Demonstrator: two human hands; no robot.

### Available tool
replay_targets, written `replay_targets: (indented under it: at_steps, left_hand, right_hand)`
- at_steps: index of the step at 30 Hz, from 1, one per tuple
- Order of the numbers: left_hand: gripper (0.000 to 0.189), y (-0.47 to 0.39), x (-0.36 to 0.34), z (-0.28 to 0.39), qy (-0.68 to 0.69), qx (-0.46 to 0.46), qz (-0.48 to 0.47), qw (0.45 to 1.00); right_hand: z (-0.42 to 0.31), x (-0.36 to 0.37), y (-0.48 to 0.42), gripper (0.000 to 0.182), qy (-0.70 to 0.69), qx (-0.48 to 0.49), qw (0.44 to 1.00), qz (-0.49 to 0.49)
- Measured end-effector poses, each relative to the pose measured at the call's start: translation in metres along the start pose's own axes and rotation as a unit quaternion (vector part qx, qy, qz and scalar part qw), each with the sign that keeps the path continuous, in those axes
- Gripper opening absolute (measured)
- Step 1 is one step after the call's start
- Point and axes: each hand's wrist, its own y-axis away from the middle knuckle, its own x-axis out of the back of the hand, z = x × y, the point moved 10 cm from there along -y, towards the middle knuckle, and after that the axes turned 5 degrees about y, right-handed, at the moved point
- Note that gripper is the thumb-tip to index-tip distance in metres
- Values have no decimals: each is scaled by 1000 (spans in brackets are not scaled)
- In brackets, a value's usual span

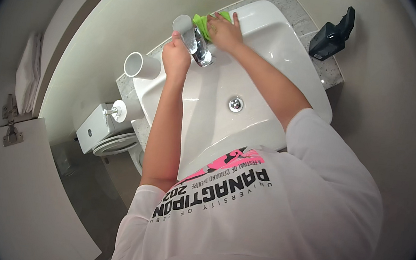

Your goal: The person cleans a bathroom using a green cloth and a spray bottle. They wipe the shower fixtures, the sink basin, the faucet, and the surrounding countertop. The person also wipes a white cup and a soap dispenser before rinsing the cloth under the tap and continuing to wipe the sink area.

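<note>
A white ceramic washbasin (pixel 213 87) lies before me, with a round chrome drain plug (pixel 235 104) in its bowl. My left hand (pixel 176 58) is closed at the side of the chrome faucet (pixel 202 51), its thumb up against the broad lever. Behind and right of the faucet, my right hand (pixel 225 32) presses a bright green cloth (pixel 201 24) onto the basin's back ledge. Its fingers are spread over the cloth, and part of the cloth is hidden under the palm.
On the speckled counter stand a white cup (pixel 149 67) and a white pump dispenser (pixel 132 110) at left. A dark pump bottle (pixel 326 41) is at right. Further left are a toilet (pixel 95 128), an open cabinet door (pixel 22 185) and folded white towels (pixel 28 73).
</note>
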Motion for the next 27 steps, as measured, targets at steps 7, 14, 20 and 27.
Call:
replay_targets:
  at_steps: [7,14,20,27]
  left_hand:
    - [66,1,9,-7,-15,-4,4,1000]
    - [66,7,9,2,-21,-17,10,1000]
    - [66,7,17,-9,-37,-12,39,998]
    - [67,6,12,1,-31,-17,25,999]
  right_hand:
    - [66,13,-19,44,143,20,990,-4]
    - [163,88,-43,29,103,-206,973,-9]
    - [-30,87,-52,32,84,43,989,113]
    - [-19,0,-59,61,-72,108,952,-278]
